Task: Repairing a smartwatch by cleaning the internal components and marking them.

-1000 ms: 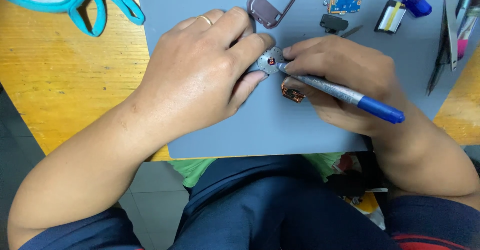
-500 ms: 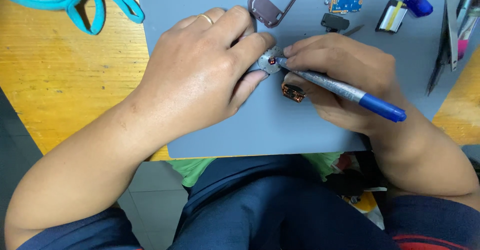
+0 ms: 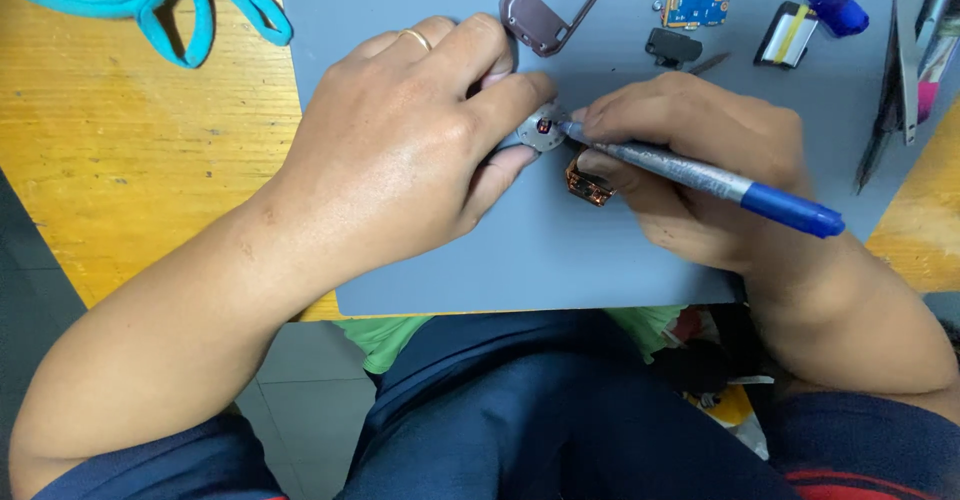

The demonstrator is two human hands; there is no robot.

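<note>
The left hand (image 3: 400, 150) pinches a small round metal part (image 3: 540, 126) on the grey mat (image 3: 600, 260) near the surface's front edge. The right hand (image 3: 690, 160) grips a blue-capped screwdriver (image 3: 700, 172), its tip touching the part. A small copper piece (image 3: 587, 188) lies just under the right fingers.

bright, even light from above leaves only soft, short shadows under the left hand (image 3: 400, 150) and right hand (image 3: 690, 160) on the grey mat (image 3: 600, 250), with no harsh glare, sharp focus mid-frame, and mild wide-angle stretching toward the edges.
</note>
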